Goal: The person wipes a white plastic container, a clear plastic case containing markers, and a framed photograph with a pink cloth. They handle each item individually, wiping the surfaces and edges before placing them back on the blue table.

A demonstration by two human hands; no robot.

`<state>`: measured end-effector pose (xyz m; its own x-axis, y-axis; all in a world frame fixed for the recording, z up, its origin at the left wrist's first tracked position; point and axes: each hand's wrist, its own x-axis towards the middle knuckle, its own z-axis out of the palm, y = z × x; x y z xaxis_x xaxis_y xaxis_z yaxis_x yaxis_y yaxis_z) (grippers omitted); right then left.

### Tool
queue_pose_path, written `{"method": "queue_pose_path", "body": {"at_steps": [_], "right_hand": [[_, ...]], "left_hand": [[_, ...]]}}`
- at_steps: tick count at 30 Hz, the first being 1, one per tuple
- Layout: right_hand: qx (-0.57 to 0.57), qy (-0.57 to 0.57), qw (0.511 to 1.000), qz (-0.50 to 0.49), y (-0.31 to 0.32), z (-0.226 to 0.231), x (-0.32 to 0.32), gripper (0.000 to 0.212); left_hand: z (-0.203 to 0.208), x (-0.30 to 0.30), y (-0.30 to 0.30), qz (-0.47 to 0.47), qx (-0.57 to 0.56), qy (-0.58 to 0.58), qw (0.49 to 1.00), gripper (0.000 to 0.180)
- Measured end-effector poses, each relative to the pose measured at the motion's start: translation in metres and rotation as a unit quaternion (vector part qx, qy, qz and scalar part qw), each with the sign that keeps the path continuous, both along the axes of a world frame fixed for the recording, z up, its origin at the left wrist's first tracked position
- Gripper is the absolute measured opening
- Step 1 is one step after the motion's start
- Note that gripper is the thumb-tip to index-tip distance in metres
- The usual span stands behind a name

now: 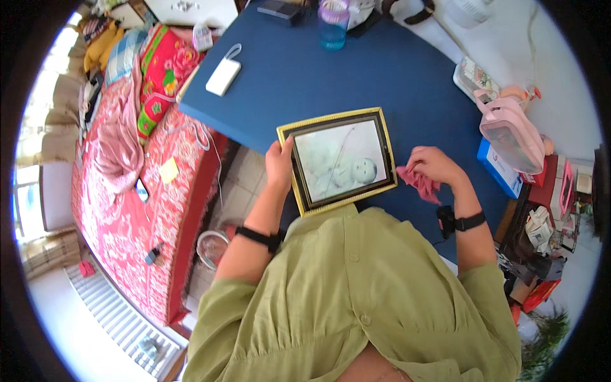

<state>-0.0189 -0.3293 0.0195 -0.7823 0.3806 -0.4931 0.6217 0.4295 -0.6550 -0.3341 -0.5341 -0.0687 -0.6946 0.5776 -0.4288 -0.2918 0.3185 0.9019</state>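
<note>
My left hand point(279, 164) grips the left side of a picture frame point(337, 207), its thumb over the edge. The frame has a gold rim and a dark inner border around a pale photo point(328, 153) of a baby. It is tilted slightly and held close to my body at the near edge of the blue table. At the frame's right side, my right hand point(434, 165) pinches a crumpled pink cloth point(420, 184). The cloth hangs down by the frame's lower right edge; whether it touches the frame I cannot tell.
The blue table point(273, 76) carries a white power bank point(223, 76), a purple-topped bottle point(333, 25) and, at right, a pink clear-sided bag point(514, 130) by a blue box point(499, 169). Left stands a red patterned bed point(121, 235), with a bin point(212, 248) on the floor beside it.
</note>
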Motion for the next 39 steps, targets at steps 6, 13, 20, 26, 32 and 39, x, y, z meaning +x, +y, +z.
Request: {"method": "queue_pose_path", "body": {"at_steps": [6, 13, 20, 26, 32, 39], "right_hand": [[-0.093, 0.177, 0.940, -0.278, 0.007, 0.025, 0.015, 0.047], [-0.170, 0.308, 0.888, -0.297, -0.021, 0.017, -0.013, 0.024], [0.113, 0.515, 0.798, -0.292, -0.050, 0.078, -0.011, 0.011], [0.243, 0.533, 0.788, -0.190, -0.062, 0.128, 0.000, 0.009], [0.224, 0.524, 0.808, -0.149, -0.062, 0.109, 0.005, 0.021], [-0.003, 0.344, 0.771, -0.536, -0.053, 0.048, 0.042, 0.024]], "left_hand": [[0.090, -0.001, 0.004, -0.056, 0.126, 0.140, 0.980, 0.016], [0.127, 0.023, 0.000, -0.118, 0.226, 0.166, 0.953, 0.010], [0.144, 0.026, -0.006, -0.098, 0.185, 0.176, 0.962, 0.035], [0.158, 0.019, -0.013, -0.114, 0.292, -0.508, 0.802, 0.055], [0.155, 0.026, -0.017, -0.160, 0.172, -0.322, 0.917, 0.047], [0.169, 0.023, -0.028, -0.137, 0.151, -0.179, 0.962, 0.042]]}}
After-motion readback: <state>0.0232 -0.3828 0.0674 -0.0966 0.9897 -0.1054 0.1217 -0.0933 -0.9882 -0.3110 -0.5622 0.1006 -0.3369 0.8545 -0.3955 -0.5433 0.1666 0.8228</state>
